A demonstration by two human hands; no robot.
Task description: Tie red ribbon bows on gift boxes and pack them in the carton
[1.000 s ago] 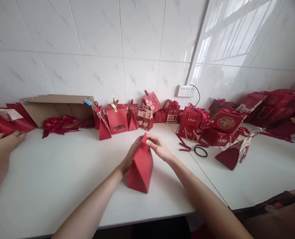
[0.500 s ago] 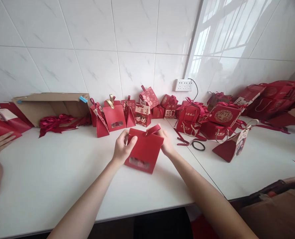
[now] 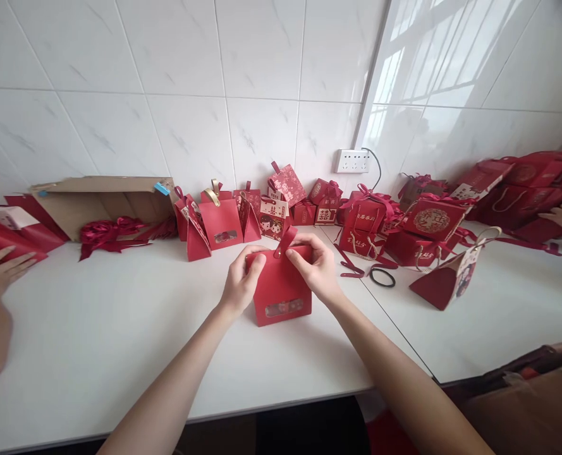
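A red gift box with a small clear window and a ribbon loop handle stands upright on the white table, its window side facing me. My left hand grips its upper left corner, thumb on the front panel. At the upper right, my right hand pinches the top edge beside the loop, thumb in front. The fingers behind the box are hidden. Just behind it sits a box with two cartoon faces, and to the left stands a similar windowed box.
An open cardboard box with dark red ribbons is at the back left. Several red boxes crowd the back right, near a black ring and a triangular box. Other people's hands show at both sides.
The red gift box has turned from a tilt to upright, shifting slightly right. My right hand has come from behind its right edge to the top, thumb now in front.
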